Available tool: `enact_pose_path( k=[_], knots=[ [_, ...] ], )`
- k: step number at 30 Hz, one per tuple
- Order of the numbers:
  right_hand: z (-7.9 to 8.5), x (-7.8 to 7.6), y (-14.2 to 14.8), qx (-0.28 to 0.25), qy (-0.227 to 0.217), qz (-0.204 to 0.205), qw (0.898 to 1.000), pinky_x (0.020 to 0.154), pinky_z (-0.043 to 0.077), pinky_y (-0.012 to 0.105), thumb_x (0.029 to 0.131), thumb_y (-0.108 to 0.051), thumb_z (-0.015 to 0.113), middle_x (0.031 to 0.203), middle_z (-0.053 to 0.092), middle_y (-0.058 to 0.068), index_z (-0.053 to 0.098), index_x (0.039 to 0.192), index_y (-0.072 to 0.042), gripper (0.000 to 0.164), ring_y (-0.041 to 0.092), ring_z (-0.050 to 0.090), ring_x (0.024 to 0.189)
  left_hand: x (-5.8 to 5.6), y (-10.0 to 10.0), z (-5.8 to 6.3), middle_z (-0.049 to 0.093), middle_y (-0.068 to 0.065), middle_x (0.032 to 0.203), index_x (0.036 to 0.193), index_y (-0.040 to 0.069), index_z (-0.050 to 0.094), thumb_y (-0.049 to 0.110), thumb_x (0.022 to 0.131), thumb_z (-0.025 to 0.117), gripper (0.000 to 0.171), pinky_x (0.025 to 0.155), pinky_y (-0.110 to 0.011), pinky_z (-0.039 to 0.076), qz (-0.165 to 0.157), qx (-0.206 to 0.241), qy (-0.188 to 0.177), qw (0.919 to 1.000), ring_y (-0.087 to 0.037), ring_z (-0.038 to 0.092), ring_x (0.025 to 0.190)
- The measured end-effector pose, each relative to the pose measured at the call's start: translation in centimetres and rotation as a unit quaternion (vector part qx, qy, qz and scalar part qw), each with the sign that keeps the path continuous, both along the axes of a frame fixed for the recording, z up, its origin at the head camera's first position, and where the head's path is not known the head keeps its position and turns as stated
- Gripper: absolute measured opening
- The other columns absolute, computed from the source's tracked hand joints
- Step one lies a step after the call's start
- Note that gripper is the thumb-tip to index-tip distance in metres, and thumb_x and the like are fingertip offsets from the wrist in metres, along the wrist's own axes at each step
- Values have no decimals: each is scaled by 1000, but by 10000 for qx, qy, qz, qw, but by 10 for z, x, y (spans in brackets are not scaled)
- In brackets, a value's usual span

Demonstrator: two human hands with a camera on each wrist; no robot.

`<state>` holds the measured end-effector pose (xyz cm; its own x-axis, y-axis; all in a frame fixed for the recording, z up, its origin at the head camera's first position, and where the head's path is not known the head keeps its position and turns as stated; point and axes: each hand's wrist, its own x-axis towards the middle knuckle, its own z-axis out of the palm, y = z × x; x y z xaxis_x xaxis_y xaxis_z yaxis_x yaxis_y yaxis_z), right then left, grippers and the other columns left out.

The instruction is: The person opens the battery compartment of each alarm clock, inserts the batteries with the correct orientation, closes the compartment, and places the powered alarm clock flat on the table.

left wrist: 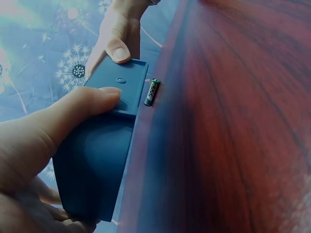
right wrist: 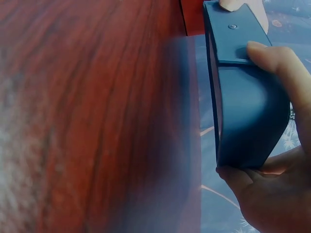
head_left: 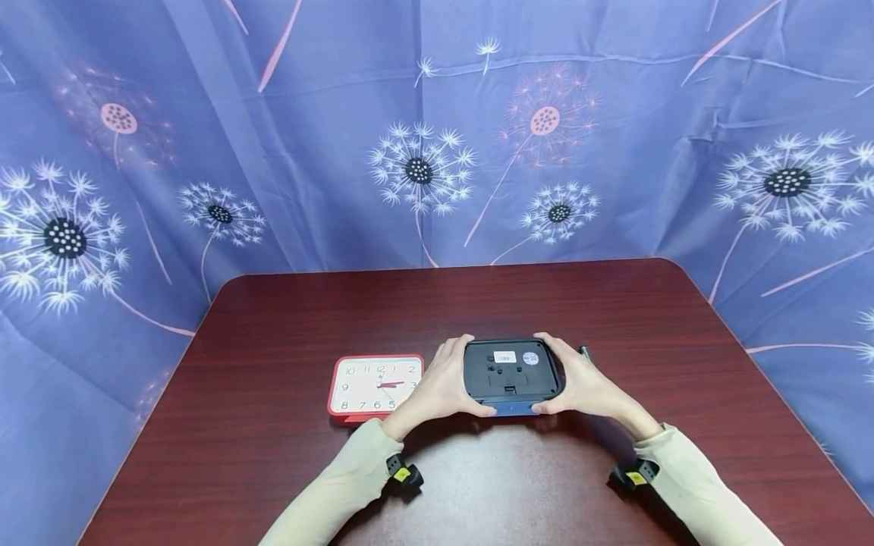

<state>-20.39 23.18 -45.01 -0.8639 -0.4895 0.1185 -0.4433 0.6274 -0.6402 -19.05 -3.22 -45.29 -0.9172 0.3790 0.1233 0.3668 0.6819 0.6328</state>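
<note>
A blue alarm clock (head_left: 514,369) is held between both hands, its black back with small knobs, a white label and a round sticker turned up toward the head camera. My left hand (head_left: 442,383) grips its left end, thumb on the blue side. On the other end, my right hand (head_left: 580,381) grips it likewise, thumb near the front edge. Both wrist views show the thumbs pressing the blue casing (right wrist: 250,107) near a small round button. The clock's face is hidden. A green-and-black battery (left wrist: 152,92) lies on the table beyond the clock, by the right hand.
To the left of the hands a red-framed clock (head_left: 377,385) with a white dial rests on the dark red wooden table (head_left: 273,455), close to the left hand. A blue curtain with dandelion prints (head_left: 328,152) hangs behind the table and along its sides.
</note>
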Motion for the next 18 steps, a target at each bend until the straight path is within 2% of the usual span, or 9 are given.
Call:
enact_pose_path(
  k=[7, 11, 18],
  knots=[
    [-1, 1, -2, 253, 3, -65, 9997, 93, 45, 54, 58, -41, 90, 136, 48, 21, 32, 145, -1, 112, 34, 50, 120, -1, 0, -3, 48, -18, 136, 143, 2, 32, 43, 50, 93, 118, 100, -44, 46, -19, -157, 0, 9999, -30, 46, 125],
    [-3, 0, -3, 314, 7, -52, 9995, 91, 46, 52, 58, -42, 90, 131, 52, 20, 33, 144, 0, 112, 32, 53, 116, -1, 0, -4, 48, -18, 135, 142, 1, 33, 43, 49, 93, 118, 99, -44, 46, -41, -174, 35, 9998, -30, 47, 124],
    [-4, 0, -4, 449, -65, -113, 9989, 90, 47, 51, 57, -44, 91, 129, 53, 20, 34, 143, 2, 113, 31, 54, 113, -3, 1, -5, 47, -18, 136, 142, 1, 33, 42, 50, 93, 118, 99, -43, 47, -25, -285, -133, 9995, -30, 46, 126]
  ],
)
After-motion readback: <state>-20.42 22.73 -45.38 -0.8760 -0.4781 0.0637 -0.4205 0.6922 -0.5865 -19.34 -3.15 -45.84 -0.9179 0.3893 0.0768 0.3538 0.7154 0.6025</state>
